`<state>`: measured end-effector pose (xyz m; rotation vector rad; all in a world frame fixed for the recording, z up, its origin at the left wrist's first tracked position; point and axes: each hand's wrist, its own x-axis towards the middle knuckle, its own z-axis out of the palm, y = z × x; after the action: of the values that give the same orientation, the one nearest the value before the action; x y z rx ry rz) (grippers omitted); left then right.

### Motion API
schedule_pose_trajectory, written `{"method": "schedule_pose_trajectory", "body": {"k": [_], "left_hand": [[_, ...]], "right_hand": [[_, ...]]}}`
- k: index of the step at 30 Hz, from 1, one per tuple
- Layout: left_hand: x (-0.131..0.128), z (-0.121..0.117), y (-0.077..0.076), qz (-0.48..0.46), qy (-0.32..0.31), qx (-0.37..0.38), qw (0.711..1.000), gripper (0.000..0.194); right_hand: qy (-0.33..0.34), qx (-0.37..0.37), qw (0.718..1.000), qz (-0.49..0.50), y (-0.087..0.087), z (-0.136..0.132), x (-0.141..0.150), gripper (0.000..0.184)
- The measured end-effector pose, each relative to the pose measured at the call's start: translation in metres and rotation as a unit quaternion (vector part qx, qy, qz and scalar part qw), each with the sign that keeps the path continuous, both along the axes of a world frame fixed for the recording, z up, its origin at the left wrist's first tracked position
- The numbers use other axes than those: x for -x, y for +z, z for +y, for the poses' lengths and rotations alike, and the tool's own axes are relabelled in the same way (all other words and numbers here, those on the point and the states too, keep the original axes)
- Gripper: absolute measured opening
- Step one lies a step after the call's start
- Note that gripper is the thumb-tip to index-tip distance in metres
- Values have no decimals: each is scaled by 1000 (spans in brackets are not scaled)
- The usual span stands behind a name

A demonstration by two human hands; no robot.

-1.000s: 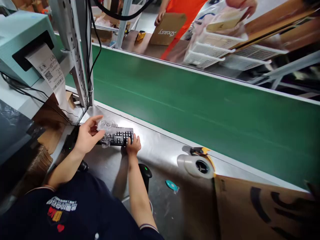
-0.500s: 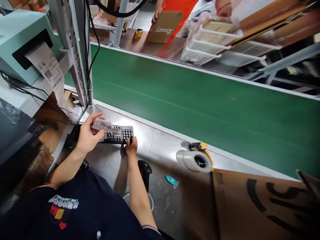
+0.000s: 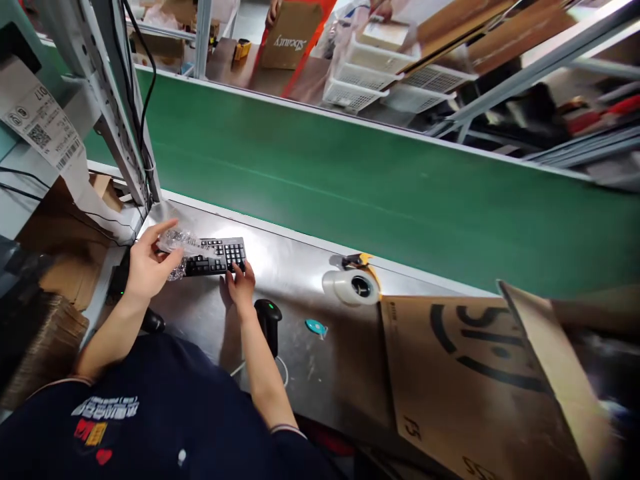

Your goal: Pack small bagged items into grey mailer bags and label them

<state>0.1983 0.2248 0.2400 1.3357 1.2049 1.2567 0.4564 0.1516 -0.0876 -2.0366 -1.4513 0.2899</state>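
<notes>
My left hand (image 3: 149, 265) is closed on a clear plastic packet (image 3: 181, 241) with a printed barcode, pinched between thumb and fingers. The packet is held above the left part of a black keyboard (image 3: 235, 252) and hides some of its keys. What is inside the packet I cannot make out. My right hand (image 3: 242, 285) rests at the lower edge of the number pad, fingers apart and touching the keys. Beside the right forearm stands a black scanner (image 3: 269, 319) with a green light. A black mouse (image 3: 153, 321) lies below my left wrist.
A green conveyor belt (image 3: 320, 180) runs behind the metal table (image 3: 295, 260). Rightward are a tape dispenser with a clear roll (image 3: 350, 285), a small teal tool (image 3: 316, 327) and a large carton (image 3: 450, 373). A label strip (image 3: 43, 127) hangs left. Across the belt, a person's hand (image 3: 273, 12) touches a cardboard box (image 3: 290, 37).
The view has swung right, so more of the carton shows and less of the label printer. My right fingers have spread over the number pad. My left hand still holds the packet.
</notes>
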Motion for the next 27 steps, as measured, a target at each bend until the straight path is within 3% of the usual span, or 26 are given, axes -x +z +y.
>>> {"method": "schedule_pose_trajectory", "body": {"k": [6, 11, 21, 27], "left_hand": [[-1, 0, 0, 22, 10, -2, 1000, 50], [-3, 1, 0, 16, 3, 5, 1000, 49], [2, 6, -12, 17, 9, 2, 1000, 52], [4, 7, -13, 25, 11, -6, 1000, 52]], "right_hand": [[29, -26, 999, -10, 3, 22, 2, 39], [12, -26, 1000, -11, 9, 40, 1, 35], [-6, -65, 998, -16, -9, 14, 6, 32], [-42, -32, 998, -29, -10, 41, 6, 39]]}}
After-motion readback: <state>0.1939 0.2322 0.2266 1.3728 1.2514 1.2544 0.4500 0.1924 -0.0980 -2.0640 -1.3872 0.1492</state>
